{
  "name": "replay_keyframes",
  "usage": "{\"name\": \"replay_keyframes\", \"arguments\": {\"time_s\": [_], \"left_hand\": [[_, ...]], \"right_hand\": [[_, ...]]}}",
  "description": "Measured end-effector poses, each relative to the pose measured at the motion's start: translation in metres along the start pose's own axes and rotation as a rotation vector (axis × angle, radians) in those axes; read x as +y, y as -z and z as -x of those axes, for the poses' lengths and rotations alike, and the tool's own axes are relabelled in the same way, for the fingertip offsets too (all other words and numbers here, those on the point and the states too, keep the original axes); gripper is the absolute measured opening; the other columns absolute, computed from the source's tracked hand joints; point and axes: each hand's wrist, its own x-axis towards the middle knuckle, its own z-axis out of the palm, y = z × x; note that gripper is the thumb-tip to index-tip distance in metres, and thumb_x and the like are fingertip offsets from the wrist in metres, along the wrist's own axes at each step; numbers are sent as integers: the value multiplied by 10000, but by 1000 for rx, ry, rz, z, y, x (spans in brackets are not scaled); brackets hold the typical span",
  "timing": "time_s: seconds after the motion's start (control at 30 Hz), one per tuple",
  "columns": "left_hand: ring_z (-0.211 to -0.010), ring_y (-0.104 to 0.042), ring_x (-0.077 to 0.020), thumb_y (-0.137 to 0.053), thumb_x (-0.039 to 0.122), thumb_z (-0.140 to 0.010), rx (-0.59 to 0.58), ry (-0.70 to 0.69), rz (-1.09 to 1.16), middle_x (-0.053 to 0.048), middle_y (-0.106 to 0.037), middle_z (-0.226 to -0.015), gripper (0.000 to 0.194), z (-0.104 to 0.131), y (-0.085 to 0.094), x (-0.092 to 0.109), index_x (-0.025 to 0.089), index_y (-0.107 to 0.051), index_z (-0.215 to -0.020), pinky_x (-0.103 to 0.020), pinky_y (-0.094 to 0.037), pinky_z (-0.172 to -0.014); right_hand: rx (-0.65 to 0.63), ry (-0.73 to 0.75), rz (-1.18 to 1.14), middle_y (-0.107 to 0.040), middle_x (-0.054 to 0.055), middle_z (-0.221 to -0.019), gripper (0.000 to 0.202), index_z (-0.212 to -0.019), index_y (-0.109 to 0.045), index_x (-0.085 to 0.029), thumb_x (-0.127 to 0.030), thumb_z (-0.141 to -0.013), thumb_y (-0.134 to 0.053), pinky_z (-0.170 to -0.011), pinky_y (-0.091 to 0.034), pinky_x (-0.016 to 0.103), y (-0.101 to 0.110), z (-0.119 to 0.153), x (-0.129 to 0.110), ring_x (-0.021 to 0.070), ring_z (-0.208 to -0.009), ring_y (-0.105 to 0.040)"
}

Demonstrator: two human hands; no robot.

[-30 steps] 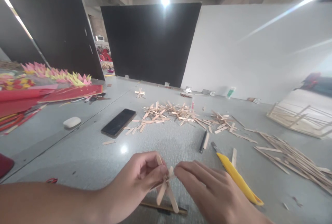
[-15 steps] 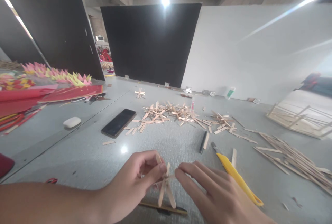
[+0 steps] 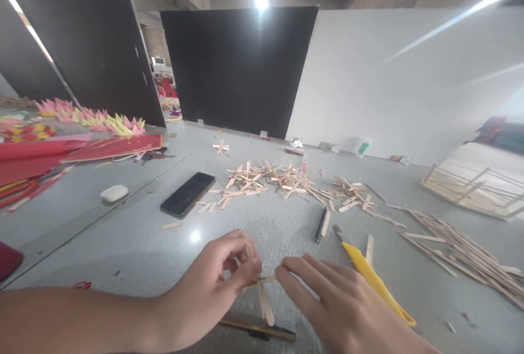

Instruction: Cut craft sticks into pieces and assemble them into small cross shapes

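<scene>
In the head view, the left hand [image 3: 227, 275] pinches crossed wooden sticks [image 3: 266, 307] above the bench [image 3: 139, 258], toward its near edge. Whether the right hand [image 3: 335, 296], at one tip, grips too is unclear. Pushing hard might pop them apart.

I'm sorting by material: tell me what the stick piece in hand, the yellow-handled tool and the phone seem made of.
Stick piece: probably bare wood, matte; pale tan, rounded end.
Yellow-handled tool: handle likely plastic, evenly coloured; grey tip perhaps metal.
Phone: dark, smooth front, likely glass; body material unclear.
</scene>
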Motion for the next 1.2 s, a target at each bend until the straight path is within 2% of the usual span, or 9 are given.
{"name": "replay_keyframes", "arguments": {"time_s": [0.23,0.4,0.53,0.73,0.87,0.93,1.0,1.07,1.2], "left_hand": [[-784,-518,-160,-533,489,-1039,-2,23,-68,16,-540,-859,357,-3,-1,-9,209,-579,-824,-279,-403,-697],[-752,-515,-152,-518,481,-1046,-29,38,-102,27,-530,-808,367,-5,-1,-11,202,-574,-814,-277,-401,-698],[-736,-504,-151,-530,475,-1041,-35,53,-47,35,-525,-779,349,-5,-1,-13,206,-572,-822,-275,-396,-695],[-686,-476,-144,-593,450,-1013,-5,72,9,53,-491,-714,322,-5,1,-9,210,-552,-801,-262,-368,-654],[-616,-448,-135,-592,532,-993,9,129,82,64,-457,-648,398,-5,0,-7,207,-531,-773,-263,-359,-608],[-589,-406,-125,-590,562,-986,16,128,125,64,-438,-640,429,-5,0,-9,196,-554,-765,-264,-341,-580],[-581,-382,-119,-592,561,-987,32,113,153,59,-447,-650,425,-5,0,-10,187,-591,-786,-263,-329,-564],[-599,-408,-123,-602,560,-981,44,124,186,49,-475,-668,414,-6,-1,-11,185,-607,-805,-260,-350,-569],[-629,-468,-139,-620,600,-947,27,164,282,20,-517,-680,463,-10,-3,-11,183,-581,-750,-266,-413,-586]], "right_hand": [[-168,-29,-18,-644,48,-819,389,-955,-609,-162,-124,-1094,-248,-506,-478,328,-4,8,0,197,-616,-600],[-202,-33,-27,-631,19,-873,139,-1029,-587,-177,-111,-1039,-466,-519,-451,341,-14,14,0,198,-653,-608],[-230,-35,-31,-630,18,-894,88,-1005,-588,-184,-137,-1029,-518,-529,-444,348,-21,16,-1,201,-685,-619],[-202,-95,-58,-633,6,-852,217,-921,-555,-206,-165,-1082,-415,-512,-449,325,-12,9,-1,177,-648,-627],[-7,-218,-126,-674,15,-847,223,-992,-517,-211,-221,-1111,-328,-526,-486,276,-9,8,-5,150,-626,-663],[46,-316,-166,-631,-31,-709,182,-897,-458,-239,-308,-1064,-477,-449,-437,245,-16,12,-12,118,-480,-584],[-3,-410,-232,-552,-92,-587,311,-848,-412,-257,-380,-928,-687,-388,-389,227,-29,20,-21,94,-381,-502],[-89,-469,-299,-522,-117,-547,303,-903,-443,-247,-312,-857,-735,-379,-388,214,-43,27,-30,95,-366,-507],[-112,-459,-439,-632,-64,-642,152,-1021,-496,-224,-94,-945,-518,-447,-452,195,-52,32,-32,103,-452,-596]]}}
